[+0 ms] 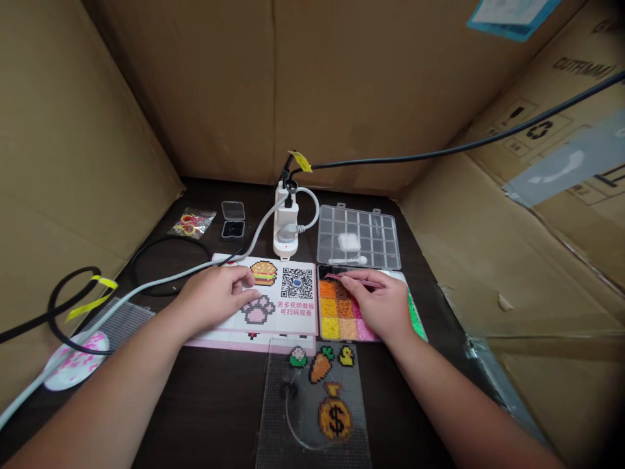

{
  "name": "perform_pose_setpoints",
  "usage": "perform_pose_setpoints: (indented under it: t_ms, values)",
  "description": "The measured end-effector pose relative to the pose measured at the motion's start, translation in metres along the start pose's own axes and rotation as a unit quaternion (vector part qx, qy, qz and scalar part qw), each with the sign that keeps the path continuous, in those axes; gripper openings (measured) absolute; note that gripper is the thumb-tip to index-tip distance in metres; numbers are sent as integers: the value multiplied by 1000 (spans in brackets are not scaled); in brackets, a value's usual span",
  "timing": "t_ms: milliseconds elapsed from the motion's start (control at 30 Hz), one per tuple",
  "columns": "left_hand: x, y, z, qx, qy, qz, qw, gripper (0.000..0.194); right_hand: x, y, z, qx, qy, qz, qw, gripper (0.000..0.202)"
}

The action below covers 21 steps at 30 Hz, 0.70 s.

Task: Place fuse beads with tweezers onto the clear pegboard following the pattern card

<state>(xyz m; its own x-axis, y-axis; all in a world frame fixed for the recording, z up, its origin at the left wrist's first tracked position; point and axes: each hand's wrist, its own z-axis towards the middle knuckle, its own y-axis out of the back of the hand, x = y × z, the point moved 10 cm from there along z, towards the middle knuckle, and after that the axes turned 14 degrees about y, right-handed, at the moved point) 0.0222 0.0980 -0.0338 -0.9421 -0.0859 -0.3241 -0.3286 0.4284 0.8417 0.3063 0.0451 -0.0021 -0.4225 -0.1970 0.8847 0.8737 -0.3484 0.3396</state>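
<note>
My right hand point(388, 306) is closed on a pair of pink tweezers point(364, 282). Their tips reach into the black beads at the back left corner of the bead box point(336, 340), whose other compartments hold orange, brown, yellow, peach, pink and green beads. My left hand point(217, 296) rests on the printed pattern sheet point(297, 322), fingers loosely bent and thumb apart, holding nothing. A burger, a paw and a QR code show on that sheet. Nearer me lies a clear pegboard point(273, 417) bearing a bead carrot point(321, 366), a duck point(346, 356) and a money bag point(335, 418).
Behind the sheet stands a power strip point(286, 244) with plugged cables. A white cable point(195, 268) runs across the left side. A small case point(233, 228) of black beads and a plastic bag point(192, 223) lie at back left. Cardboard walls point(342, 98) surround the table.
</note>
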Motion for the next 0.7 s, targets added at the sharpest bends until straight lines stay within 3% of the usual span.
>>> perform_pose_setpoints:
  t_ms: [700]
  values:
    - [1, -1, 1, -2, 0, -3, 1000, 28, -1, 1, 1, -8, -4, 4, 1000, 11]
